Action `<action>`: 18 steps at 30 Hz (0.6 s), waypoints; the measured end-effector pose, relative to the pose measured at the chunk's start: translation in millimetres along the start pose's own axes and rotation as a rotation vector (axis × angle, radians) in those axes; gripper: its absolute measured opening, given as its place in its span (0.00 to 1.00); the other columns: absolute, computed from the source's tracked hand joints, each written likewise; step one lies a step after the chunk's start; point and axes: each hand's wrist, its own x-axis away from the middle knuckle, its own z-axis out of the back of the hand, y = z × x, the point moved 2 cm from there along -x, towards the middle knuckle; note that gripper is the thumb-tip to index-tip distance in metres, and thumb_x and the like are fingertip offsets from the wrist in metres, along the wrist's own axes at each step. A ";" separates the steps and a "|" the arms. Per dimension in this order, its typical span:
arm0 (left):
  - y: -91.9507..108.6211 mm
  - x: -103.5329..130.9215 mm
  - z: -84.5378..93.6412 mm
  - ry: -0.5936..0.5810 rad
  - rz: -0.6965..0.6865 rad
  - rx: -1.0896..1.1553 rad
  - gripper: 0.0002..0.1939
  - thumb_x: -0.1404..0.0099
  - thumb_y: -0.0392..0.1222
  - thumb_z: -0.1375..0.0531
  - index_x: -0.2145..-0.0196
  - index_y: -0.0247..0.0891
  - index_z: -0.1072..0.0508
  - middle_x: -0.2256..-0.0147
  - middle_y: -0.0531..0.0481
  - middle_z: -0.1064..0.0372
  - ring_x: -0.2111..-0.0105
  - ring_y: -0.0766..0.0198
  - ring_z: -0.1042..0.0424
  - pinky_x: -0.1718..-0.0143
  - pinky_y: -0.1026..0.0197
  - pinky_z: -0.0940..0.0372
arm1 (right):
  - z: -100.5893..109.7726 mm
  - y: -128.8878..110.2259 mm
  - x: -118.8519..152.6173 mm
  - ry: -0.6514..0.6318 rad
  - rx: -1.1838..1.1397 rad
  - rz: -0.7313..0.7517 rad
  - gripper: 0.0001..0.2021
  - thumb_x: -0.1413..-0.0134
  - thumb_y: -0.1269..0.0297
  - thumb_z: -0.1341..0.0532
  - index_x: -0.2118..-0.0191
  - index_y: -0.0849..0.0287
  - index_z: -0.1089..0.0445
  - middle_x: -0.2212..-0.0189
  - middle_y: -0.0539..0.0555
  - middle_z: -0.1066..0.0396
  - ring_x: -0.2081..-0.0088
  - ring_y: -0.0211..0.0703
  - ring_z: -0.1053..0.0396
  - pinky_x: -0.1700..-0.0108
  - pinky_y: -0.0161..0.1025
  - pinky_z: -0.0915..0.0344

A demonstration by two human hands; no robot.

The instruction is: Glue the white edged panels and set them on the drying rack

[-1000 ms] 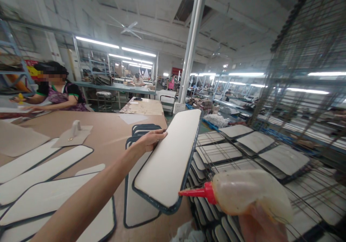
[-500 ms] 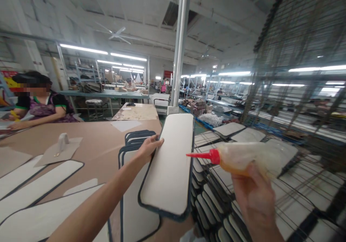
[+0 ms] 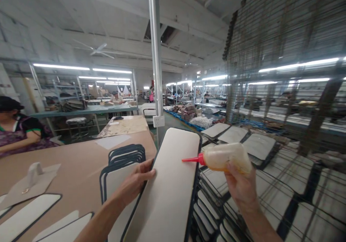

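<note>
My left hand (image 3: 143, 177) is closed on the left edge of a long white panel (image 3: 169, 184) with rounded corners and a dark rim. The panel tilts up in front of me, its lower end cut off by the frame. In my right hand (image 3: 240, 184) is a squeeze bottle (image 3: 227, 157) of yellowish liquid, lying sideways, its red nozzle pointing left. The nozzle tip appears over the panel's upper right part; I cannot tell whether it touches. Under my left arm lies a stack of similar dark-rimmed panels (image 3: 119, 175).
The brown-topped table (image 3: 81, 162) bears more panels and a piece with a white handle (image 3: 35, 173). On my right, a wire rack (image 3: 292, 198) holds many panels. A metal post (image 3: 155, 54) rises ahead. A co-worker (image 3: 21, 133) sits at far left.
My view has turned right and tilted up. The panel is nearer and lower in view, its lower end now out of frame. Both hands keep their hold.
</note>
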 end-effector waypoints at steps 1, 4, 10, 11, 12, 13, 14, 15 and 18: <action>0.1 -0.7 -0.5 -0.005 0.005 -0.008 0.22 0.48 0.39 0.34 0.53 0.38 0.26 0.62 0.45 0.24 0.66 0.58 0.26 0.67 0.64 0.34 | 4.4 1.8 10.6 -0.004 0.005 -0.018 0.24 0.69 0.65 0.28 0.59 0.57 0.30 0.65 0.51 0.26 0.65 0.42 0.29 0.62 0.38 0.30; -0.5 -5.7 -0.8 0.035 0.039 -0.032 0.23 0.50 0.39 0.32 0.55 0.36 0.25 0.64 0.44 0.23 0.69 0.59 0.25 0.69 0.64 0.34 | 17.9 12.2 54.9 -0.101 0.011 -0.139 0.26 0.67 0.63 0.29 0.56 0.57 0.31 0.65 0.54 0.26 0.66 0.46 0.28 0.64 0.39 0.29; -5.3 -7.3 -11.7 0.065 0.031 -0.074 0.23 0.52 0.41 0.31 0.56 0.37 0.24 0.67 0.46 0.23 0.73 0.62 0.27 0.72 0.65 0.35 | 32.4 9.7 67.6 -0.115 0.131 -0.132 0.30 0.67 0.61 0.29 0.52 0.59 0.33 0.62 0.57 0.26 0.63 0.50 0.28 0.63 0.42 0.30; -6.8 -5.4 -16.8 0.042 0.039 -0.079 0.24 0.53 0.42 0.31 0.56 0.37 0.24 0.67 0.46 0.24 0.73 0.62 0.27 0.72 0.65 0.35 | 32.2 4.9 51.8 -0.043 0.154 -0.048 0.29 0.66 0.62 0.29 0.53 0.58 0.33 0.62 0.56 0.27 0.62 0.49 0.29 0.61 0.42 0.30; -8.4 -3.4 -22.5 0.013 0.045 -0.081 0.24 0.53 0.43 0.31 0.56 0.37 0.25 0.67 0.46 0.24 0.74 0.63 0.28 0.73 0.65 0.35 | 31.6 0.9 34.8 0.018 0.179 0.022 0.29 0.66 0.61 0.29 0.53 0.59 0.33 0.62 0.55 0.27 0.62 0.48 0.29 0.61 0.43 0.30; -9.7 -1.4 -28.1 -0.013 0.048 -0.081 0.25 0.53 0.43 0.31 0.56 0.36 0.25 0.67 0.46 0.24 0.74 0.63 0.28 0.73 0.65 0.36 | 30.6 -1.3 19.1 0.040 0.182 0.046 0.29 0.65 0.60 0.29 0.53 0.58 0.34 0.61 0.54 0.28 0.61 0.47 0.30 0.59 0.43 0.31; -10.7 0.2 -33.1 -0.029 0.045 -0.079 0.25 0.53 0.44 0.31 0.56 0.36 0.25 0.67 0.46 0.24 0.75 0.63 0.29 0.74 0.65 0.36 | 30.3 -2.2 7.3 0.057 0.189 0.066 0.29 0.65 0.58 0.30 0.52 0.58 0.34 0.61 0.54 0.28 0.60 0.47 0.30 0.58 0.43 0.32; -11.6 1.3 -36.9 -0.033 0.039 -0.075 0.25 0.53 0.44 0.31 0.56 0.36 0.25 0.67 0.46 0.24 0.75 0.64 0.29 0.74 0.65 0.36 | 30.7 -1.8 1.3 0.061 0.194 0.072 0.29 0.65 0.58 0.30 0.52 0.58 0.34 0.60 0.54 0.29 0.59 0.47 0.31 0.57 0.44 0.32; -13.8 1.7 -38.0 0.023 0.039 -0.056 0.24 0.53 0.43 0.31 0.57 0.36 0.25 0.68 0.47 0.24 0.76 0.65 0.30 0.73 0.66 0.36 | 37.6 4.9 23.3 0.027 0.217 0.040 0.29 0.64 0.58 0.30 0.52 0.59 0.34 0.61 0.55 0.28 0.61 0.48 0.30 0.60 0.44 0.31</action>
